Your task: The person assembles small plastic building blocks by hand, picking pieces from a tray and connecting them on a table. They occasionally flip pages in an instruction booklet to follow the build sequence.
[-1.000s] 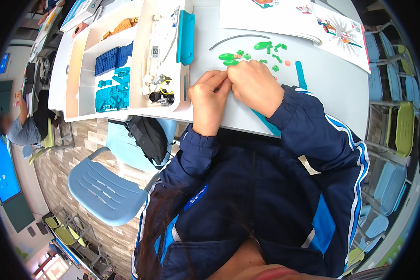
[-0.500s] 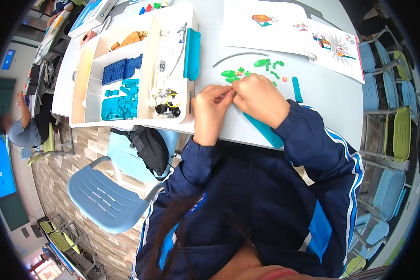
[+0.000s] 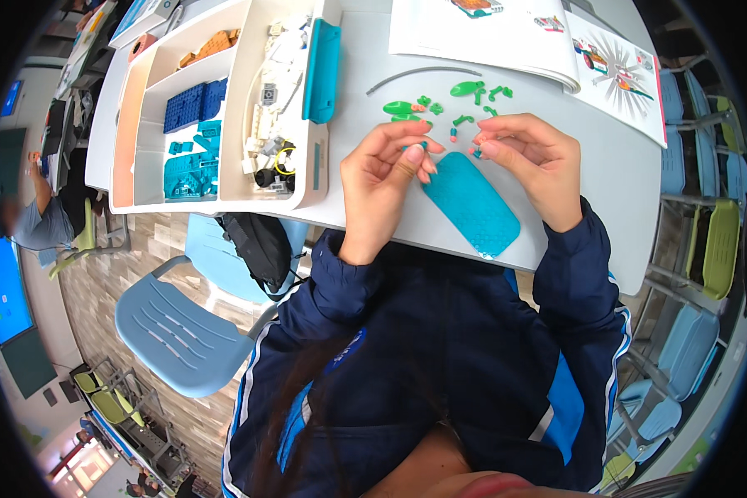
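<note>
A small teal piece is sitting above the bench, pinched by the nearly closed left grip, its long axis too small to tell. The right grip is likewise pinching a tiny teal part. A teal plate is slanting from far left to near right.

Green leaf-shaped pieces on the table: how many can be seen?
3: one leaf just below the right end of the grey tube; an upper leaf and a lower leaf close together, just beyond the left hand. More may be hidden.
</note>
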The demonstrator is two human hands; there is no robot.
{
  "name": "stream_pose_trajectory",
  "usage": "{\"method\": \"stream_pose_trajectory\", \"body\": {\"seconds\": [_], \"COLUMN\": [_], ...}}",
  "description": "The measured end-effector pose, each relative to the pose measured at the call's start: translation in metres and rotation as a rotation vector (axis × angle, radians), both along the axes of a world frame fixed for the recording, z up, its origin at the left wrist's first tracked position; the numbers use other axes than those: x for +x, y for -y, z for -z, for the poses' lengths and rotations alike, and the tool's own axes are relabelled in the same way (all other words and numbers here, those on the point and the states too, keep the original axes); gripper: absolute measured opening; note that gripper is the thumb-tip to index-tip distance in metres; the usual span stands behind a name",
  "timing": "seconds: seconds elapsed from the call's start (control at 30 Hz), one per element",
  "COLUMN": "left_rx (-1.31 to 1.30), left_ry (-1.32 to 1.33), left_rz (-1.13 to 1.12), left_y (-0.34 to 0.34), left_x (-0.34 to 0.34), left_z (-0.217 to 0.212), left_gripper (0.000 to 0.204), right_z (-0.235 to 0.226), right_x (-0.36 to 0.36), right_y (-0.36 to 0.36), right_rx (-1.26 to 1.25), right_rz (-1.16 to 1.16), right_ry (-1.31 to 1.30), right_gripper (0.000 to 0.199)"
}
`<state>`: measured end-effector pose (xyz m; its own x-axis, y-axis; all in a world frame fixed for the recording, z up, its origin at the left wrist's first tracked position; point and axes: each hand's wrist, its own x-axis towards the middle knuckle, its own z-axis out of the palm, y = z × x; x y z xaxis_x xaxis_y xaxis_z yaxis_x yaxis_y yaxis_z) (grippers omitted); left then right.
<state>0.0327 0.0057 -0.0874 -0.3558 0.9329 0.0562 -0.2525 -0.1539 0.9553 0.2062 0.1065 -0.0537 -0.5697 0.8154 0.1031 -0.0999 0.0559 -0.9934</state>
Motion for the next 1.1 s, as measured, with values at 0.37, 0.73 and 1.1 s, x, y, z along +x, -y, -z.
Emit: {"method": "stream_pose_trajectory", "body": {"seconds": [0.37,0.73,1.1], "left_rx": [0.030,0.032,0.123], "left_ry": [0.119,-0.027,0.033], "left_rz": [0.092,0.020,0.038], "left_y": [-0.001,-0.003,-0.003], "left_x": [0.035,0.040,0.042], "left_z": [-0.003,0.003,0.013], "left_gripper": [0.006,0.008,0.012], "right_z": [0.017,0.022,0.028], "right_x": [0.011,0.006,0.003], "right_y": [0.002,0.006,0.010], "right_rx": [0.209,0.557,0.220], "right_rz": [-0.080,0.004,-0.033], "right_ry": [0.009,0.101,0.038], "right_gripper": [0.011,0.027,0.024]}}
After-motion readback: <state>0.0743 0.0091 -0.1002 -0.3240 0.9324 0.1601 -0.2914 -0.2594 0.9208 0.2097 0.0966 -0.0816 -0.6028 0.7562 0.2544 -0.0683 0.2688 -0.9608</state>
